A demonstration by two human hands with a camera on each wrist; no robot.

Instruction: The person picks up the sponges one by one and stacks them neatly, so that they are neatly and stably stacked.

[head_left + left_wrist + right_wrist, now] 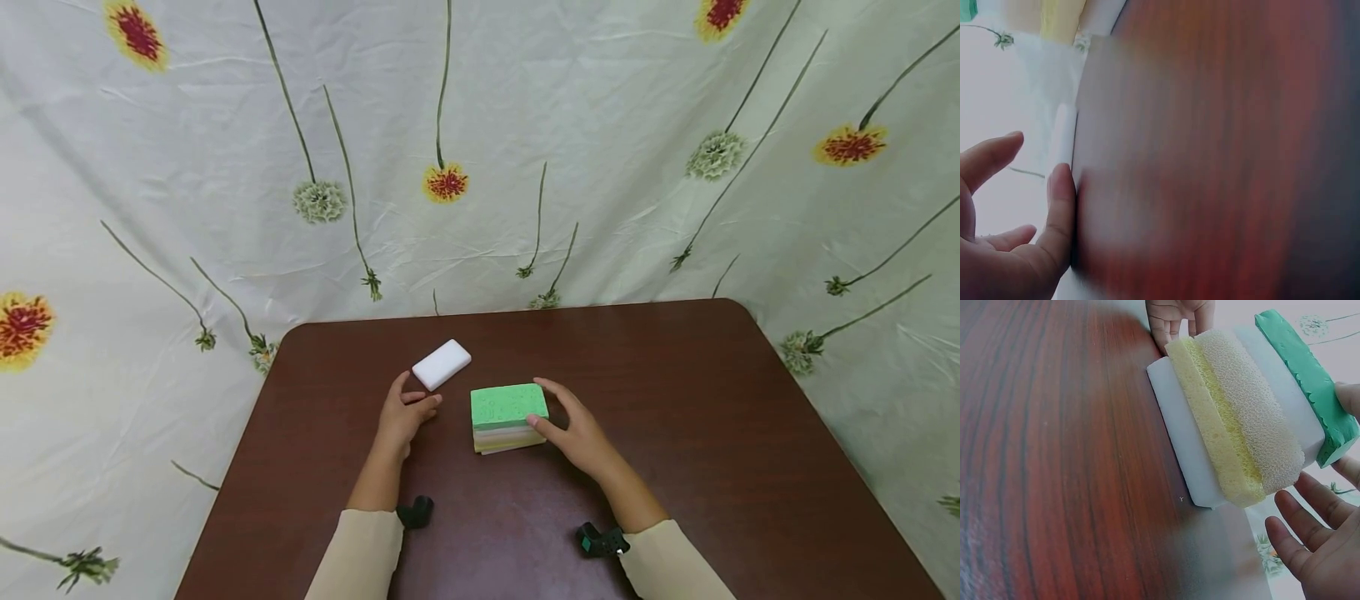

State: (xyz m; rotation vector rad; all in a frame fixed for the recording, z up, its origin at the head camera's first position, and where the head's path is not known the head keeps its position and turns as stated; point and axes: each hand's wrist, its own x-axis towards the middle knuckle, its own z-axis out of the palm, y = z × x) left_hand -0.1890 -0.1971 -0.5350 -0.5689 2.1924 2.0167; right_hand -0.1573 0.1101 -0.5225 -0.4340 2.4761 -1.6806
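Observation:
A stack of sponges stands on the table, with a green sponge (508, 406) on top. Under it the right wrist view shows a white block (1291, 394), a beige mesh-like layer (1250, 406), a yellow sponge (1210, 428) and another white block (1185, 434) at the bottom. My right hand (581, 433) pinches the green sponge at its right end, thumb in front and index finger behind. The left hand (401, 417) is beside a loose white block (442, 364), its fingers loosely bent around nothing. Whether its index fingertip touches that block I cannot tell.
The dark brown table (675, 400) has rounded far corners. Behind and beside it hangs a white cloth (600, 108) printed with flowers. A black band device (602, 540) sits at the right wrist, another (416, 512) at the left.

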